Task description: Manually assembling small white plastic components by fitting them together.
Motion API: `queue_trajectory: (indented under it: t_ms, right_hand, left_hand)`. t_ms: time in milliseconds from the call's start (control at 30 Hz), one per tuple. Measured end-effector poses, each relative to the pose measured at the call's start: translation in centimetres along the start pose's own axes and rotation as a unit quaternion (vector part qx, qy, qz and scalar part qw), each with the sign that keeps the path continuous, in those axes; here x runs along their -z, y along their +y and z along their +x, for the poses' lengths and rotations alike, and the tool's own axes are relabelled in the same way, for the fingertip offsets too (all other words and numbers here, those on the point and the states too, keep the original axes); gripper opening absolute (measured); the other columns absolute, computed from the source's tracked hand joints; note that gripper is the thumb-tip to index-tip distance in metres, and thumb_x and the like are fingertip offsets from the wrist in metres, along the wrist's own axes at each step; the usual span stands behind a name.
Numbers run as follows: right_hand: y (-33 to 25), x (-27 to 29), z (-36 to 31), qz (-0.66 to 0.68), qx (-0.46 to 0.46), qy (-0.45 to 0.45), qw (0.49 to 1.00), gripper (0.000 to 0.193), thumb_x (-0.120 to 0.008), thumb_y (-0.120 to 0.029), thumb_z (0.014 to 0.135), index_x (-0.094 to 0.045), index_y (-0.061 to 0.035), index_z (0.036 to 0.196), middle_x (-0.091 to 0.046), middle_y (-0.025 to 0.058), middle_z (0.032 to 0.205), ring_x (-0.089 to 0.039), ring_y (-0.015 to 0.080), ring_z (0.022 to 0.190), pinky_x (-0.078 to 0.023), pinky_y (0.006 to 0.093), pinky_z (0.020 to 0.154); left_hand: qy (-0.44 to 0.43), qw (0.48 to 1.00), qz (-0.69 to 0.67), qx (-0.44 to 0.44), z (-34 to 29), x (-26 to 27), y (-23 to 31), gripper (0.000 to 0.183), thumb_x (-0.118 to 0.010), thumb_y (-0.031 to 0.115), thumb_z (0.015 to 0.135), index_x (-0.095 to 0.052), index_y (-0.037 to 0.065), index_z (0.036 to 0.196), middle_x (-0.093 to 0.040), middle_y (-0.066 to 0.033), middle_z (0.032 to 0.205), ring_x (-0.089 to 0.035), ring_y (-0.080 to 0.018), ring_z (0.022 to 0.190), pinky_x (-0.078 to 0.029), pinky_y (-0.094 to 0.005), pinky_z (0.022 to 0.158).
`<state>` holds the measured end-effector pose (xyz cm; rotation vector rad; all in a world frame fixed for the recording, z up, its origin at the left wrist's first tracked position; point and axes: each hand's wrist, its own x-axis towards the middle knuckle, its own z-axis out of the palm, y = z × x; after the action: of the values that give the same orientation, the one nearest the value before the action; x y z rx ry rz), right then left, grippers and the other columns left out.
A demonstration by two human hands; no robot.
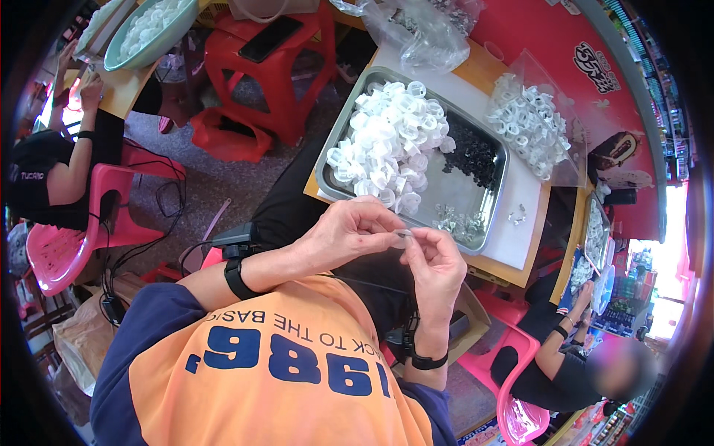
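The left hand (357, 229) and right hand (435, 262) pinch a clear piece (402, 236) between them near the tray's (457, 189) close edge, where a loosened pinch could drop something so small among the white caps (394, 134).

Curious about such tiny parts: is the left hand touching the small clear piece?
Touching: the head view shows the left hand pinching the small clear piece at its fingertips.

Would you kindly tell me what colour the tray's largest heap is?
The largest heap is white, seen best in the head view.
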<state>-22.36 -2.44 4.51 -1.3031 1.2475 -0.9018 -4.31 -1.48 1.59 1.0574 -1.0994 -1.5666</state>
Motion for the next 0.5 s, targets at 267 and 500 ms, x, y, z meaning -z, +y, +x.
queue_trajectory:
  t_ms: [267,500]
  right_hand:
    - [0.7,-0.7,-0.3,-0.067,0.074,0.032,0.994,0.015,-0.071,0.006,0.083,-0.066,0.0022,0.097,-0.063,0.0049,0.091,-0.065,0.0086,0.073,-0.054,0.0209,0.063]
    - [1.2,-1.1,-0.6,-0.105,0.127,0.06,0.985,0.015,-0.073,0.007,0.08,-0.065,0.0012,0.092,-0.063,0.0063,0.09,-0.065,0.0096,0.074,-0.055,0.0225,0.063]
  left_hand:
    - [0.065,0.99,0.106,-0.065,-0.2,-0.4,0.0,0.015,-0.073,0.002,0.083,-0.074,0.002,0.098,-0.059,-0.0018,0.087,-0.057,-0.0063,0.075,-0.046,-0.0203,0.064]
    - [0.084,0.973,0.158,-0.143,-0.3,-0.6,-0.5,0.016,-0.075,-0.001,0.078,-0.075,0.003,0.094,-0.059,-0.0015,0.077,-0.055,-0.0072,0.07,-0.043,-0.0213,0.059]
